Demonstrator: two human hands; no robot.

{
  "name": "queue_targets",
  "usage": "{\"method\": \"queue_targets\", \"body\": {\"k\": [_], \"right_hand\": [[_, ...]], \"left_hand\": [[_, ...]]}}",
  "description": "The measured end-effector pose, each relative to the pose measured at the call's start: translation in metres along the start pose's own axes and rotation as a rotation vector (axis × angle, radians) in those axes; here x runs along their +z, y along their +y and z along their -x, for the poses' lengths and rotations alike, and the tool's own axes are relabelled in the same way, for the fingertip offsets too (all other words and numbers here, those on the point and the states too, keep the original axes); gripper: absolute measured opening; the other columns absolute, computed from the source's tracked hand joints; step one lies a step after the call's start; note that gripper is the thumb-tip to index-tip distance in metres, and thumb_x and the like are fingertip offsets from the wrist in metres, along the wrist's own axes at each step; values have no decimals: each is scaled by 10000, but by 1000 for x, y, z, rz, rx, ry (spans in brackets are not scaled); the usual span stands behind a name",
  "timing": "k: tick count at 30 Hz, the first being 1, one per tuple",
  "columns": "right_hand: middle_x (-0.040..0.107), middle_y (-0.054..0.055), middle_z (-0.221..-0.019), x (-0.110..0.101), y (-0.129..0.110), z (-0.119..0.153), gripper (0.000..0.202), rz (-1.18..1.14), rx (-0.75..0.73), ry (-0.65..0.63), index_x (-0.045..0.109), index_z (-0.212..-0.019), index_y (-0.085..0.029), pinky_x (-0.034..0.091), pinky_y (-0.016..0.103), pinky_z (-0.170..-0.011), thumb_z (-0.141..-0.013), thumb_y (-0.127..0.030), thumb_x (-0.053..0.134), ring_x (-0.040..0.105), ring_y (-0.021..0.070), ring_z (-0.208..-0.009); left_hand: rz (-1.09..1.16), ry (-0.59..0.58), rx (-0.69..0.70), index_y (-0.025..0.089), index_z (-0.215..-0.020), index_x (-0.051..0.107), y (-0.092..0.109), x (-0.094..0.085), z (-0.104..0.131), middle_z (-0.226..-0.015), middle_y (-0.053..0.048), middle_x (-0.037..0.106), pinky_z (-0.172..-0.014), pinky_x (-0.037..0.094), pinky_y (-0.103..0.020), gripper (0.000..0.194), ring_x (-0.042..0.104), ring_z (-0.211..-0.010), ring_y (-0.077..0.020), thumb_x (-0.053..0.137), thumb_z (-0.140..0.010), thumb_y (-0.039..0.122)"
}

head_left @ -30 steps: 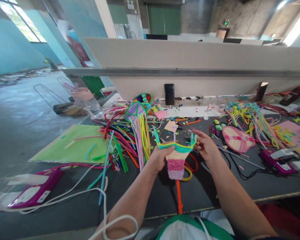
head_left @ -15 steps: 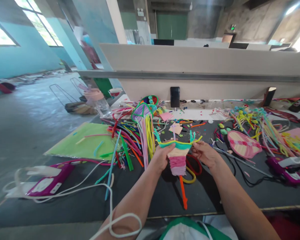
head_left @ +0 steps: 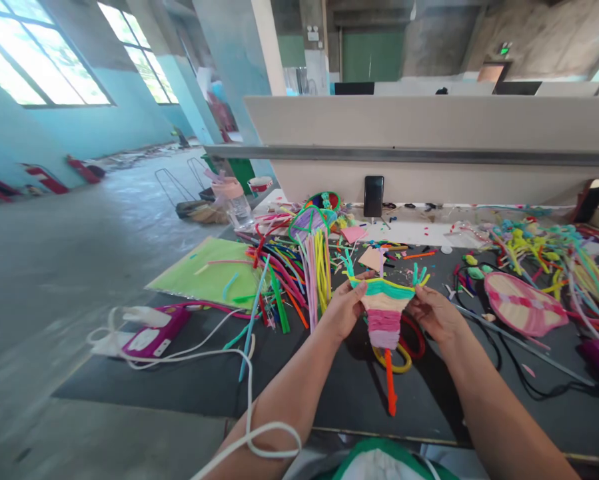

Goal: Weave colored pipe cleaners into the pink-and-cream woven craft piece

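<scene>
Between my two hands is a striped pipe-cleaner craft (head_left: 383, 312), held up over the near part of the table. Its bands run yellow, teal, cream, magenta and lilac from top to bottom, and an orange stem hangs below. Teal and yellow ends stick up at both upper corners. My left hand (head_left: 346, 308) pinches the upper left corner with the thumb in front. At the upper right corner, the fingers of my right hand (head_left: 432, 310) close on the yellow end. Behind the craft, scissors (head_left: 413, 339) with red and yellow handle loops lie on the table, partly hidden.
Loose pipe cleaners (head_left: 279, 273) and a green sheet (head_left: 204, 267) lie to the left, near a purple power strip (head_left: 162, 330) with a white cable. A pink oval piece (head_left: 522, 303) lies right. A phone (head_left: 374, 197) leans against the partition (head_left: 429, 127).
The camera view has turned left, so the scene appears shifted right. Both hands keep hold of the craft; its yellow top edge now bows upward slightly.
</scene>
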State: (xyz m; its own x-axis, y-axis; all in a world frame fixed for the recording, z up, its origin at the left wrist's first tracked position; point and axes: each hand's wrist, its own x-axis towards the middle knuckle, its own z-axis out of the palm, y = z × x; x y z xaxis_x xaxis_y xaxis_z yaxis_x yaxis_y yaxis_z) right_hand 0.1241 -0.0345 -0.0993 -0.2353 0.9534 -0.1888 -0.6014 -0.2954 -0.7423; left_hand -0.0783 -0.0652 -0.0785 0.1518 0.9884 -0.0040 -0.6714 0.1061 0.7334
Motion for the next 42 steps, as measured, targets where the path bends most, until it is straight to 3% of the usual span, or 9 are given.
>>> {"method": "queue_targets", "body": {"k": [6, 17, 24, 29, 35, 42], "right_hand": [[472, -46, -506, -6, -3, -3, 214, -53, 28, 26, 586, -630, -176, 346, 197, -379, -617, -222, 795, 400, 69, -448], [476, -37, -496, -7, 0, -5, 182, -68, 40, -21, 591, -641, -184, 332, 221, -369, -648, -221, 768, 388, 81, -432], [558, -28, -557, 2, -3, 5, 170, -72, -12, -67, 664, -780, -190, 331, 224, -405, -679, -299, 747, 412, 82, -447], [505, -47, -485, 12, -2, 13, 212, -65, -88, -109, 674, -879, -236, 359, 249, -451, -761, -412, 660, 365, 94, -412], [691, -27, -841, 18, 0, 15, 206, -62, -139, -133, 624, -869, -251, 366, 242, -458, -810, -447, 598, 346, 61, -406], [710, 15, -881, 17, 1, 15, 191, -72, -144, -222, 609, -912, -235, 457, 270, -531, -832, -405, 569, 512, 111, -472]], "left_hand": [[14, 107, 34, 108, -914, 703, 4, -7, -5, -833, -78, 703, -754, 500, -283, 337, 653, -750, -157, 759, -688, 351], [93, 131, -9, 119, -715, 673, 1, -8, -4, -723, -31, 667, -765, 501, -286, 282, 632, -710, -141, 825, -587, 318], [122, 126, -26, 118, -724, 671, -1, -8, -3, -765, -46, 680, -752, 503, -295, 279, 636, -745, -158, 830, -585, 299], [114, 109, -34, 122, -761, 674, -4, -9, -3, -782, -50, 684, -773, 509, -314, 267, 646, -769, -168, 808, -626, 311], [131, 81, -52, 127, -786, 675, -4, -9, -3, -862, -56, 696, -809, 515, -339, 249, 652, -815, -181, 791, -654, 305], [121, 51, -38, 126, -783, 668, -5, -10, -3, -915, -56, 693, -835, 518, -379, 224, 657, -840, -195, 768, -685, 300]]}}
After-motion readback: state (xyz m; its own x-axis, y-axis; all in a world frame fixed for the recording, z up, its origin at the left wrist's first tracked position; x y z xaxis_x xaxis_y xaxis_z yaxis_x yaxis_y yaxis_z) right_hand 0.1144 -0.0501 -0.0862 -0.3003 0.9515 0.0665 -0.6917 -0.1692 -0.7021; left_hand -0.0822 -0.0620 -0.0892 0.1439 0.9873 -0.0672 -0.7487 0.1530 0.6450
